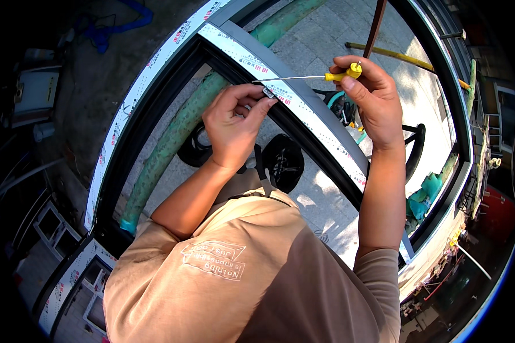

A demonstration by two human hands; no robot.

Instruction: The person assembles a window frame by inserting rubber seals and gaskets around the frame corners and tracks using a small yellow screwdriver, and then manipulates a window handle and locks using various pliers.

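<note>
My right hand (pixel 375 97) is raised over the frame and grips a yellow-handled screwdriver (pixel 336 76) between thumb and fingers. Its long thin shaft points left, the tip close above my other hand. My left hand (pixel 233 117) pinches a small metal fitting (pixel 269 92) between thumb and index finger, against the inner edge of the frame's crossbar (pixel 320 128). That bar belongs to a large dark grey window frame (pixel 149 74) covered with white printed protective film. Whether the screwdriver tip touches the fitting, I cannot tell.
A green-wrapped pole (pixel 169 151) runs under the frame's left opening. Below the right opening lie a yellow pole (pixel 392 52), a black tool (pixel 342 108) and torn green wrapping (pixel 426 194). Paved ground shows through. Blue strapping (pixel 106 31) lies at the upper left.
</note>
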